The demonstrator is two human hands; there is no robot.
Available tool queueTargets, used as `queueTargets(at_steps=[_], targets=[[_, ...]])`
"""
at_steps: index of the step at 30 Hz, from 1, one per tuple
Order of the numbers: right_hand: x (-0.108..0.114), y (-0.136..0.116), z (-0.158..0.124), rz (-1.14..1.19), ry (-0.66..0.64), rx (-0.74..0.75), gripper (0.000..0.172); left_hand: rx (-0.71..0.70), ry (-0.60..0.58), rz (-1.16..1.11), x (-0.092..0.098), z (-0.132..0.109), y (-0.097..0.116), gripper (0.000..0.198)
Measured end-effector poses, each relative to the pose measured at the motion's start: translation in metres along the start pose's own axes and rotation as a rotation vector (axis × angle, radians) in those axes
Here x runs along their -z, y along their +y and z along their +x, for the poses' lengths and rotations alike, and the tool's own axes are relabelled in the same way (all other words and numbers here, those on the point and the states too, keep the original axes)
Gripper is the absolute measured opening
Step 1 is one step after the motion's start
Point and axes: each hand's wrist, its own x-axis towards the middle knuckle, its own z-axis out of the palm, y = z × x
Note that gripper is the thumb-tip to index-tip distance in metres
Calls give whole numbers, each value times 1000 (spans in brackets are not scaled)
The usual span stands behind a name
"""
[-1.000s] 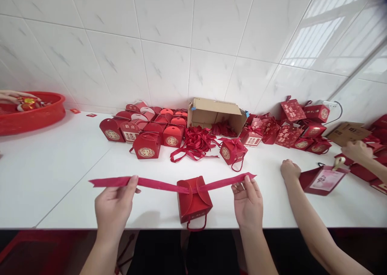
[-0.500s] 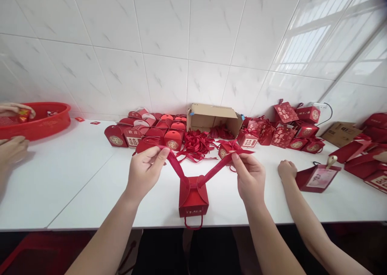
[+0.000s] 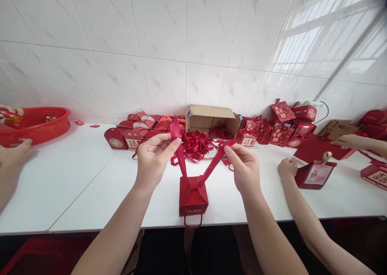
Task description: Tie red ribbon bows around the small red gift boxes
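A small red gift box [image 3: 193,200] stands near the front edge of the white table, with a cord handle [image 3: 193,226] hanging from its front. A red ribbon [image 3: 182,162] passes through the top of the box, and its two ends rise in a V. My left hand [image 3: 154,158] pinches one end between thumb and fingers, the tip sticking up above. In my right hand [image 3: 243,164] the other end is pinched the same way. Both hands are above the box and apart from each other.
Behind lie a heap of ribbons [image 3: 198,146], a cardboard box [image 3: 211,124] and several red gift boxes [image 3: 133,136]. At left, another person's hands are at a red basin [image 3: 50,126]. At right, a co-worker's hand [image 3: 287,168] touches a red bag [image 3: 316,176].
My hands have come closer together, the left moving right and the right slightly left, so the ribbon ends stand steeper. At right, a co-worker's other hand has moved in with a red sheet.
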Motion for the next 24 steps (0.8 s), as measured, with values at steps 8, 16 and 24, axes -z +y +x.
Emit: queueTargets(at_steps=[8, 16, 24], targets=[[-7, -11, 4, -42, -55, 102, 10, 10, -24, 20, 0, -5, 0, 22], [-11, -13, 7, 34, -122, 53, 9, 59, -73, -216, 1, 1, -1, 19], [-27, -7, 16, 81, -198, -133, 19, 131, -388, -279, -4, -3, 4, 23]])
